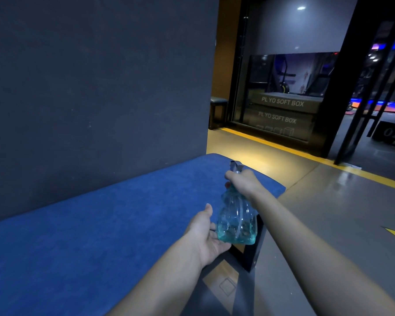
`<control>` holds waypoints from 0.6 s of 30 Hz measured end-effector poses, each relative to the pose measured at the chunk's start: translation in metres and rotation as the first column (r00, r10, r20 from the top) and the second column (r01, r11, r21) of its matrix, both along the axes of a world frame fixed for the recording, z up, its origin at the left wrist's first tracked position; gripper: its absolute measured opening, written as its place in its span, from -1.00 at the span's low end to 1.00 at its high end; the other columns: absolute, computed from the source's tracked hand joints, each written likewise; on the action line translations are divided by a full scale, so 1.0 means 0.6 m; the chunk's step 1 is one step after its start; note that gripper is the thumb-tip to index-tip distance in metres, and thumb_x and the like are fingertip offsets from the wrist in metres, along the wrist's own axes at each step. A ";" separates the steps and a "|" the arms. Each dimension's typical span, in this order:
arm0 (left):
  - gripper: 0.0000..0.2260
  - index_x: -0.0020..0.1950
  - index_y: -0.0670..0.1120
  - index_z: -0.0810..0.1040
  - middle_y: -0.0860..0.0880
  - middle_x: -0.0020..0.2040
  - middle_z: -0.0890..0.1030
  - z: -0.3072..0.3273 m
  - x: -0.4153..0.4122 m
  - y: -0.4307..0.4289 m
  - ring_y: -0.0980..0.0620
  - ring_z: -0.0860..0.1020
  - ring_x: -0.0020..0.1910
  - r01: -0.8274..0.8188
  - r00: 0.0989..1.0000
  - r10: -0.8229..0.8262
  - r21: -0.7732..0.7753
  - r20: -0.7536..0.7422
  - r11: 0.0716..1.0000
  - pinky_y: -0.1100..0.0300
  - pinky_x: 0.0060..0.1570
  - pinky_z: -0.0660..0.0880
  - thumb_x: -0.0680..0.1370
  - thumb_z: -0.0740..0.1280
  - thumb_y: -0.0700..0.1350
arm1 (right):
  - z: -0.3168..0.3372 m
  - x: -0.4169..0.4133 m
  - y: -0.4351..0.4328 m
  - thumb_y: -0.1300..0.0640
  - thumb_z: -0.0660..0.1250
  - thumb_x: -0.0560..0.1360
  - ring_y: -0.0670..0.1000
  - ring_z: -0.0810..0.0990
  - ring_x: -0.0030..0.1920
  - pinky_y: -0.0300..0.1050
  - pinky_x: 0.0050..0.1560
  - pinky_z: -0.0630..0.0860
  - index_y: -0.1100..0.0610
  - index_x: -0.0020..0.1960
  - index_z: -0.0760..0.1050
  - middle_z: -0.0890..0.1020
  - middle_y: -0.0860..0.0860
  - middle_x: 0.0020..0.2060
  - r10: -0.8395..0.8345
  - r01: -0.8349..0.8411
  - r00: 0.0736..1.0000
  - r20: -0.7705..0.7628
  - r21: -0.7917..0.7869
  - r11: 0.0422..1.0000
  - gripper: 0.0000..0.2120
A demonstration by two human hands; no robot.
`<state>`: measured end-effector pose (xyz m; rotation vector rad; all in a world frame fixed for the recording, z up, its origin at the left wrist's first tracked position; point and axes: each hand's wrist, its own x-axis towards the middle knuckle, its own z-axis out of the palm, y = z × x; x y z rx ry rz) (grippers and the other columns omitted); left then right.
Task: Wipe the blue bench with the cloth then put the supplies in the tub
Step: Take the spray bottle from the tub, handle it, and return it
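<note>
The blue bench (96,224) runs along a dark wall, from the lower left to the middle of the view. My right hand (244,182) grips the neck and trigger of a clear blue-tinted spray bottle (236,221), held above the bench's front edge with its nozzle pointing away from me. A little liquid sits in the bottle's bottom. My left hand (206,236) is open, palm up, under and beside the bottle's base, touching it. No cloth or tub is in view.
The dark wall (89,87) stands right behind the bench. A black bench leg (255,247) shows below the bottle. Grey floor with yellow lines (271,144) stretches to the right. Stacked plyo soft boxes (281,112) and black rack posts stand farther off.
</note>
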<state>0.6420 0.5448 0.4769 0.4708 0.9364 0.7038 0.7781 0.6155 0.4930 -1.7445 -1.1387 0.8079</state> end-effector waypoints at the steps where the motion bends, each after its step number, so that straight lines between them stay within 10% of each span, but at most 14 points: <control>1: -0.51 -0.11 -0.35 0.45 -0.28 -0.23 0.59 0.001 0.001 0.000 -0.17 0.57 -0.22 0.000 1.000 0.000 0.002 -0.004 1.000 0.01 -0.19 0.50 0.61 0.11 0.11 | -0.001 0.002 -0.002 0.13 0.24 0.41 0.07 0.43 -0.30 -0.10 -0.18 0.33 0.14 -0.22 0.37 0.55 0.11 -0.23 0.005 -0.004 1.000 -0.022 0.011 1.000 -0.90; 5: -0.52 -0.06 -0.35 0.46 -0.25 -0.31 0.60 0.002 0.006 0.001 -0.12 0.59 -0.36 -0.014 1.000 0.014 0.006 -0.015 1.000 -0.02 -0.02 0.52 0.61 0.13 0.11 | -0.001 0.016 -0.008 0.12 0.26 0.42 0.10 0.47 -0.19 -0.06 -0.12 0.37 0.16 -0.16 0.41 0.57 0.12 -0.16 -0.022 0.024 0.995 -0.092 0.023 0.999 -0.89; 12: -0.44 0.32 -0.31 0.38 -0.28 0.22 0.50 0.001 0.013 0.001 -0.25 0.53 0.16 0.039 0.997 -0.037 0.025 -0.073 0.999 -0.12 0.35 0.34 0.59 0.15 0.15 | -0.017 0.039 -0.020 0.09 0.23 0.47 0.09 0.40 -0.18 -0.07 -0.14 0.29 0.18 -0.07 0.37 0.43 0.11 -0.19 -0.229 0.234 0.963 -0.143 0.018 0.972 -0.85; 18: -0.40 0.38 -0.31 0.32 -0.28 0.18 0.50 -0.002 0.013 0.003 -0.24 0.54 0.10 0.062 0.996 -0.061 0.020 -0.060 0.998 -0.10 0.27 0.41 0.59 0.12 0.17 | -0.026 0.047 -0.021 0.13 0.17 0.49 0.06 0.30 -0.33 -0.11 -0.23 0.23 0.13 -0.31 0.26 0.39 0.08 -0.31 -0.325 0.328 0.939 -0.116 0.003 0.945 -0.78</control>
